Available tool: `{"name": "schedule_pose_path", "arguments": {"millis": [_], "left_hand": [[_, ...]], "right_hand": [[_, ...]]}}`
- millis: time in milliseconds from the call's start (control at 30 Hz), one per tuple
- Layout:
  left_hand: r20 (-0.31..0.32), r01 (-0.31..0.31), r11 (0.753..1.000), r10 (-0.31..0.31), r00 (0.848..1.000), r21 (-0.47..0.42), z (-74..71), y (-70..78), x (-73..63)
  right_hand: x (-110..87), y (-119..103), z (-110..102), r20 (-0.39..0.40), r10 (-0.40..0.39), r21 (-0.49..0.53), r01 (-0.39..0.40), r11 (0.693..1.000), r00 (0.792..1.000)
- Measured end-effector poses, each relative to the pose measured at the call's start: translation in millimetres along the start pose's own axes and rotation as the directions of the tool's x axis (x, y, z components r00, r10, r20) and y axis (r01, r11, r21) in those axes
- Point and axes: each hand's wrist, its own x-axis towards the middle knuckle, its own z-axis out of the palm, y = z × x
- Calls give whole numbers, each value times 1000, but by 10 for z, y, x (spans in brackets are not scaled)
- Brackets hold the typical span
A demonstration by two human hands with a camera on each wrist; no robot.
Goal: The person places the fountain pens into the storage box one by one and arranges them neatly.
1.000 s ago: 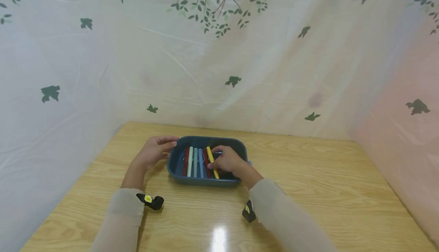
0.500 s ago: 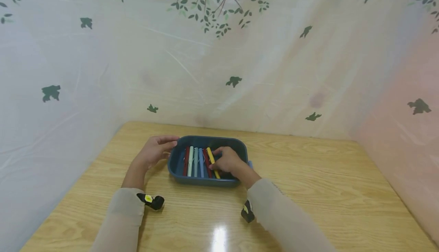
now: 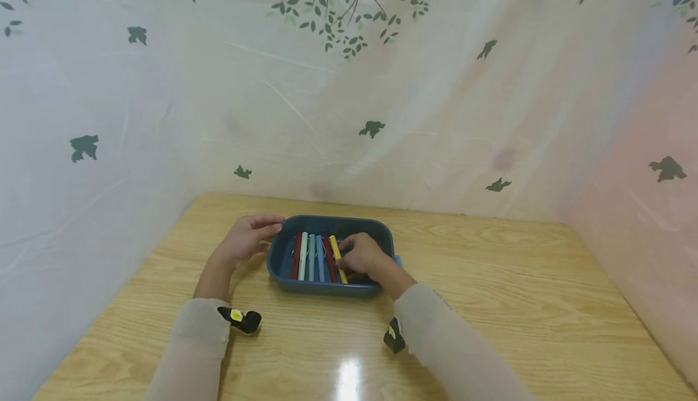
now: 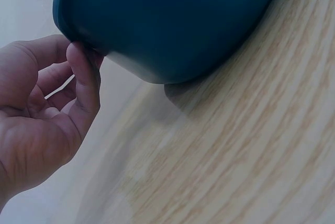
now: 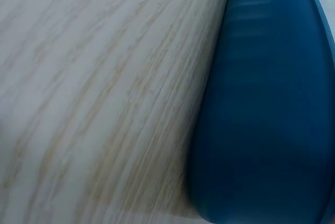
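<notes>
A dark blue, rounded open box (image 3: 332, 289) stands on the table, its outer wall filling much of both wrist views. Several slim pens lie side by side in it: dark red pen (image 3: 296, 257), pale green pen (image 3: 303, 257), grey-teal pen (image 3: 312, 258), blue pen (image 3: 320, 258), another dark red pen (image 3: 329, 258) and, rightmost, a yellow pen (image 3: 335, 247). My right hand (image 3: 364, 255) reaches over the right side and pinches the yellow pen between thumb and fingers. My left hand (image 3: 244, 240) touches the box's far left corner from outside, thumb and fingertips at the rim.
The wood-grain table (image 3: 507, 304) extends around the box. Pale patterned sheets (image 3: 305, 128) enclose its back and sides. A small light-blue tab (image 3: 398, 260) shows at the box's right end. Each sleeve cuff carries a small black camera (image 3: 249, 322).
My right hand and the yellow pen have shifted slightly; the pen now lies a little straighter, closer in line with the others. The left hand keeps its place.
</notes>
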Motion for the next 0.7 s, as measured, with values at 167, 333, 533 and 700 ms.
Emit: {"name": "schedule_pose_path", "arguments": {"millis": [167, 333, 533, 700], "left_hand": [[0, 2, 1000, -2, 1000, 2, 0, 8, -8], [-5, 5, 1000, -6, 1000, -5, 2, 8, -4], [-18, 15, 1000, -15, 1000, -5, 12, -1, 9], [-13, 12, 1000, -11, 1000, 8, 5, -3, 8]], "right_hand": [[-3, 13, -38, 36, 9, 80, -12, 997, 999], [6, 27, -34, 44, 9, 127, -15, 992, 999], [25, 34, -31, 40, 29, 148, -34, 988, 999], [39, 51, -51, 49, 27, 155, -34, 987, 998]]}}
